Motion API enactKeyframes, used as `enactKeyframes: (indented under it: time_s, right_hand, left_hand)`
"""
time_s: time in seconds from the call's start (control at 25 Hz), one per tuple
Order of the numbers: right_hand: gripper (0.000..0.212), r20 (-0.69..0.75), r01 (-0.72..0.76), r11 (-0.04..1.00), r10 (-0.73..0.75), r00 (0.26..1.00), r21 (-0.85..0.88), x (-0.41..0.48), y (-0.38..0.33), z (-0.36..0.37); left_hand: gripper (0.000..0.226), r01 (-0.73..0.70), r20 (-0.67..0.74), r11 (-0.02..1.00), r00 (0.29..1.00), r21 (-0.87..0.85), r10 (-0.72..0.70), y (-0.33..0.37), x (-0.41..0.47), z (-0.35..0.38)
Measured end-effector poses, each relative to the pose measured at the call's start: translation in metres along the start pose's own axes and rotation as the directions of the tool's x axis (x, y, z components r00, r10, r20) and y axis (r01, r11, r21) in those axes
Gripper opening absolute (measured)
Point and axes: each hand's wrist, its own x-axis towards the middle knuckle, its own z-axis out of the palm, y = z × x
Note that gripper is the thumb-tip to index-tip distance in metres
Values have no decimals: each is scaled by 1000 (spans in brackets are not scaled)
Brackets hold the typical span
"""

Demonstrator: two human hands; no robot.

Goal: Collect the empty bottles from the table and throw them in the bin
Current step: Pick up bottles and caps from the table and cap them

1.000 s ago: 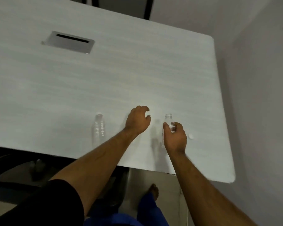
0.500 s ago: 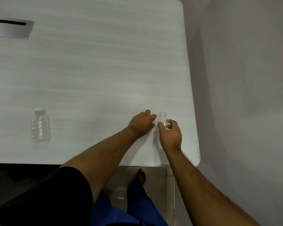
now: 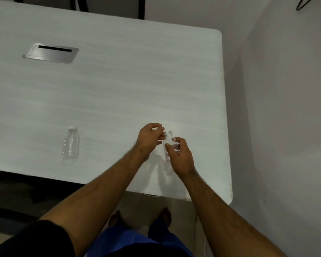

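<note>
Item 1: clear plastic bottle (image 3: pixel 168 138), uncapped at the neck, upright, gripped around its body by the right hand (image 3: pixel 181 157); thumb and fingers (image 3: pixel 178 140) wrap the upper part, and the lower part is mostly hidden behind the palm. Whether its base rests on the table (image 3: pixel 137 80) or is lifted off it cannot be told.

Item 2: left hand (image 3: pixel 149 139), fingers curled narrow and pinched together right at the bottle's neck, touching or nearly touching the rim. Something small and pale may sit between the fingertips; too small to identify.

Item 3: second clear bottle (image 3: pixel 71 143), white cap on, standing upright on the table well out to the left of the left hand, untouched.

Item 4: table, pale wood-grain top with rounded corners; both hands work near its near right corner.

Item 5: metal cable hatch (image 3: pixel 51 53) with a dark slot, set in the tabletop far beyond and left of the hands.

Item 6: pale wall (image 3: pixel 285 108) to the right of the right hand.

Item 7: black sleeve (image 3: pixel 35 240) on the left upper arm; blue trousers (image 3: pixel 130 242) below.
</note>
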Motion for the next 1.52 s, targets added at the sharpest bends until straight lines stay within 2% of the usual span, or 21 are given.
enactKeyframes:
  time_s: [0.12,0.24,0.4,0.48,0.52,0.6,0.68,0.8,0.88,0.92,1.0,1.08,1.16,1.2,1.28,1.32,1.36,1.4,1.44,1.48,1.52]
  right_hand:
    - [49,20,97,994,-96,995,-55,-8,-22,14]
    - [54,0,174,966,-178,984,-193,-17,-45,32]
    - [61,-83,286,817,-374,924,-500,-37,-79,77]
    - [62,-97,308,765,-432,896,-565,-49,-96,101]
    - [62,-93,311,778,-425,900,-546,-54,-105,112]
    - [60,-79,262,894,-310,948,-364,-61,-120,130]
    - [53,-13,160,979,-163,987,-130,-63,-133,143]
    - [39,124,48,989,-65,990,139,-68,-149,161]
    - [34,235,-60,970,3,972,235,-76,-163,172]
    - [32,259,-89,966,24,966,243,-78,-168,177]
    - [34,237,-69,968,10,972,239,-80,-174,188]
    - [42,95,72,996,-76,993,43,-84,-180,202]
    - [51,-52,184,943,-206,977,-275,-94,-187,215]
    - [56,-107,197,898,-258,960,-394,-99,-192,221]
    - [61,-156,200,861,-303,940,-468,-98,-198,227]
    - [59,-144,201,885,-284,948,-420,-91,-197,226]
    - [56,-93,194,942,-226,970,-275,-84,-197,223]
    - [53,16,128,991,-128,992,-26,-74,-197,219]
    - [51,189,-20,973,-25,982,232,-67,-197,213]
    - [50,377,-189,903,33,926,385,-62,-196,208]
    - [51,530,-319,844,49,847,432,-57,-194,205]
  left_hand:
    - [27,-84,51,995,995,53,81,14,-12,-27]
    - [28,-121,26,986,993,113,119,24,-17,-63]
    - [30,-40,-255,941,958,336,132,32,-30,-104]
    - [28,-6,-357,965,928,263,103,36,-37,-127]
    - [24,-4,-359,994,932,114,45,37,-39,-141]
    - [15,-2,-249,976,967,-219,-54,39,-47,-170]
    - [19,-1,-104,924,994,-383,-42,38,-54,-195]
    - [22,14,107,879,993,-477,43,35,-58,-237]
    - [25,40,232,850,968,-525,98,34,-58,-265]
    - [26,41,261,849,958,-527,116,35,-59,-276]
    - [26,0,203,878,973,-478,110,38,-59,-286]
    - [22,-36,14,904,999,-427,46,43,-60,-286]
    - [13,-60,-185,897,982,-438,-25,50,-61,-278]
    - [11,-64,-253,893,966,-446,-57,53,-59,-276]
    - [9,-38,-288,880,951,-474,-115,58,-55,-274]
    - [7,-15,-236,855,964,-518,-125,59,-52,-277]
    - [6,7,-145,822,983,-570,-109,59,-50,-281]
    - [7,27,-48,788,996,-615,-72,59,-48,-285]
    - [10,39,32,765,999,-643,-24,58,-46,-289]
    - [13,46,98,750,995,-660,25,56,-46,-293]
    - [15,45,139,737,988,-674,67,54,-44,-296]
